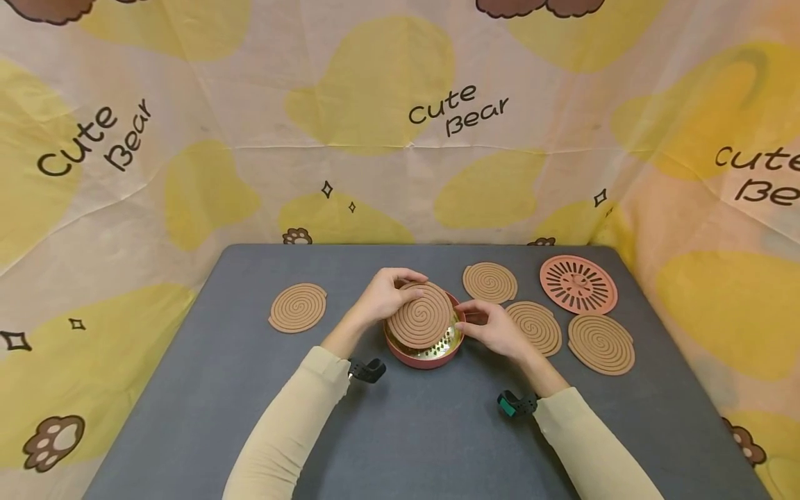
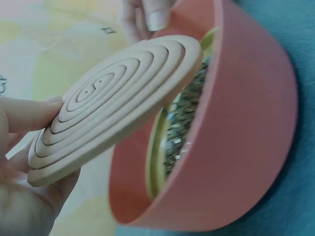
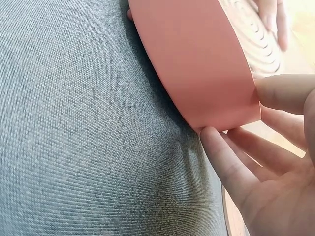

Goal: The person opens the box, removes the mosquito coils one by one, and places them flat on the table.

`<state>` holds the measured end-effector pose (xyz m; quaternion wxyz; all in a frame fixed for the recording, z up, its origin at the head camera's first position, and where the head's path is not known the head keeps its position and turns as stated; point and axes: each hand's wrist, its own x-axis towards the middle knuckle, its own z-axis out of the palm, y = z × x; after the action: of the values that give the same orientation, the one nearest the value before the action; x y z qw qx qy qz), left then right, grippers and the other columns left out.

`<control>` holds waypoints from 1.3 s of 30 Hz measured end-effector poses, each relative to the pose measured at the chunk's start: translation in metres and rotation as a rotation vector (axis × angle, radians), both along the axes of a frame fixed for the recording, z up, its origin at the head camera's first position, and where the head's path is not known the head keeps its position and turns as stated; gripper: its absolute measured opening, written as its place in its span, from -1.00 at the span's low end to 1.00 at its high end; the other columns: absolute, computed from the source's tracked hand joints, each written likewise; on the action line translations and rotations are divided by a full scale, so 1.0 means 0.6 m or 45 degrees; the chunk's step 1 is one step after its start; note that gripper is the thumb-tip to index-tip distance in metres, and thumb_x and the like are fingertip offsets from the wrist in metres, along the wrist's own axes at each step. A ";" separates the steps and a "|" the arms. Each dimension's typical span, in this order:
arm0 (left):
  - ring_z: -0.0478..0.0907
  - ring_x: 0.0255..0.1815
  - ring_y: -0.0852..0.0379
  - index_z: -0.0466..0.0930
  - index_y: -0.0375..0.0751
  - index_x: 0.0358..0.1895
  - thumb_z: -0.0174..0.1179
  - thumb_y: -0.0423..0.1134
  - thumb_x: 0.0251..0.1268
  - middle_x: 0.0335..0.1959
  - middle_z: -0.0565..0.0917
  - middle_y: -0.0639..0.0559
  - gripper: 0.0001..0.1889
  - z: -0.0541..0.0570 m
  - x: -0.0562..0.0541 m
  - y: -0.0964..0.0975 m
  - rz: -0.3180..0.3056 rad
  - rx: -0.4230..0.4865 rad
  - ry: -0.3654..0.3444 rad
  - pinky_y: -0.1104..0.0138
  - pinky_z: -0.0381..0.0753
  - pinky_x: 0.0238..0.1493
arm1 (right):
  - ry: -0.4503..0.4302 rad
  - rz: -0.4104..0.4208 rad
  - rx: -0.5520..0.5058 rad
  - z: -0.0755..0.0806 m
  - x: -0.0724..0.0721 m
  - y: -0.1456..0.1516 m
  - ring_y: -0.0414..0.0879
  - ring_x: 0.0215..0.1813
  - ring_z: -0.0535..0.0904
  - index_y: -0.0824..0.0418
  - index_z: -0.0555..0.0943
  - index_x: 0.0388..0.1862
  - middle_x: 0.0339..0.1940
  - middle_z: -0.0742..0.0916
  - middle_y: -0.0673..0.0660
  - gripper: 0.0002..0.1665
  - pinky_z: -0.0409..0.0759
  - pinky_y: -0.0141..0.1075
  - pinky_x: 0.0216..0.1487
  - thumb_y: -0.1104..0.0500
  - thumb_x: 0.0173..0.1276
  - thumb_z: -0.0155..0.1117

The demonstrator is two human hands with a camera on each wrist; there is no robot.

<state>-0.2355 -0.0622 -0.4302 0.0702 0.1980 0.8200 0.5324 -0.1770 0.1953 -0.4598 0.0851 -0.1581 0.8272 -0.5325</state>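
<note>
My left hand (image 1: 389,295) pinches a brown mosquito coil (image 1: 420,316) by its edge, thumb on top. The coil is tilted over the round pink mosquito coil box (image 1: 426,362), whose gold-coloured inside with small raised spikes (image 2: 184,115) shows below it. In the left wrist view the coil's far end overlaps the box's opening. My right hand (image 1: 496,330) grips the right side of the box, its fingertips on the rim and outer wall (image 3: 197,59). The box stands on the table.
On the grey table (image 1: 412,430), one coil (image 1: 298,307) lies to the left. Three more lie to the right: a back coil (image 1: 490,282), a middle coil (image 1: 535,328) and a front coil (image 1: 601,344). A slotted pink lid (image 1: 578,285) lies at the back right. Patterned cloth (image 1: 369,90) hangs behind.
</note>
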 end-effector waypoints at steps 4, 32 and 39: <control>0.67 -0.07 0.05 0.74 -0.24 0.10 0.36 -0.34 0.36 0.03 0.75 -0.06 -0.72 0.013 -0.003 -0.016 0.031 0.051 -0.017 0.26 0.65 -0.04 | -0.016 0.006 0.005 0.034 0.016 -0.009 0.33 0.17 0.60 0.53 0.55 0.21 0.13 0.65 0.48 -0.55 0.59 0.12 0.17 0.37 0.40 0.34; 0.64 -0.04 -0.01 0.63 -0.40 0.21 0.30 -0.38 0.41 0.13 0.64 -0.28 -0.65 0.025 -0.009 -0.127 0.391 0.288 -0.011 0.41 0.70 -0.18 | -0.019 0.013 0.000 0.035 0.013 -0.002 0.32 0.16 0.61 0.52 0.56 0.21 0.12 0.66 0.48 -0.56 0.64 -0.12 0.12 0.37 0.40 0.34; 0.59 -0.01 -0.04 0.65 -0.34 0.20 0.31 -0.35 0.41 0.13 0.64 -0.25 -0.66 0.001 -0.016 -0.142 0.568 0.304 -0.011 0.49 0.63 -0.22 | -0.020 0.021 -0.014 0.035 0.015 -0.003 0.33 0.16 0.61 0.53 0.56 0.20 0.12 0.66 0.49 -0.57 0.62 -0.02 0.14 0.38 0.39 0.34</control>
<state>-0.2450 -0.1472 -0.4294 -0.0694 0.0169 0.7745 0.6285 -0.1681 0.1935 -0.4387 0.0951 -0.1612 0.8223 -0.5374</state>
